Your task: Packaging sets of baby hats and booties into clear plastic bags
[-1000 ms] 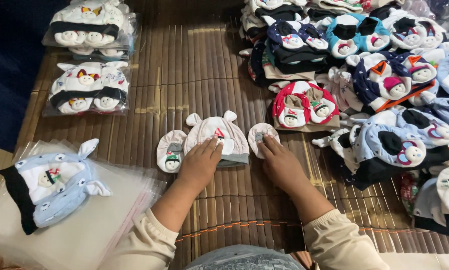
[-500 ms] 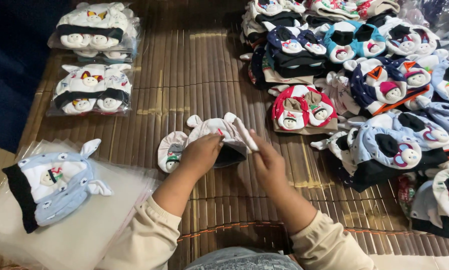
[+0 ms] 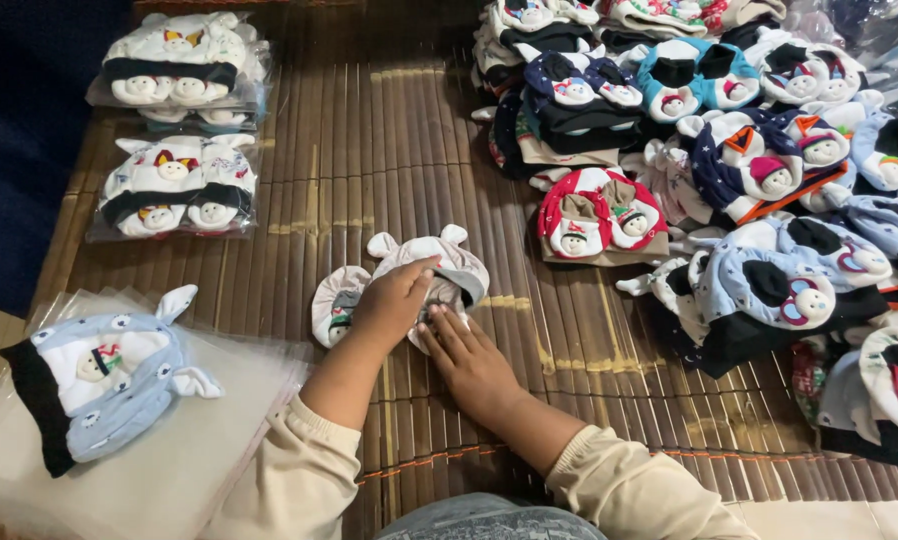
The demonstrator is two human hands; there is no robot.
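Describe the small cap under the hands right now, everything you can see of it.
The grey cap looks like soft knit fabric, pale grey with two rounded ears on top and a darker band along its right edge. It lies flat on the brown slatted mat, partly folded. The left hand presses on its middle; the right hand touches its lower edge. A matching mitten sits beside it, left.

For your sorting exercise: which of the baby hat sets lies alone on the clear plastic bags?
The light blue set at lower left. It alone lies loose on the flat bags; the white sets behind it are already bagged.

Head-worn view, looking steeply down, near mat (image 3: 389, 150)
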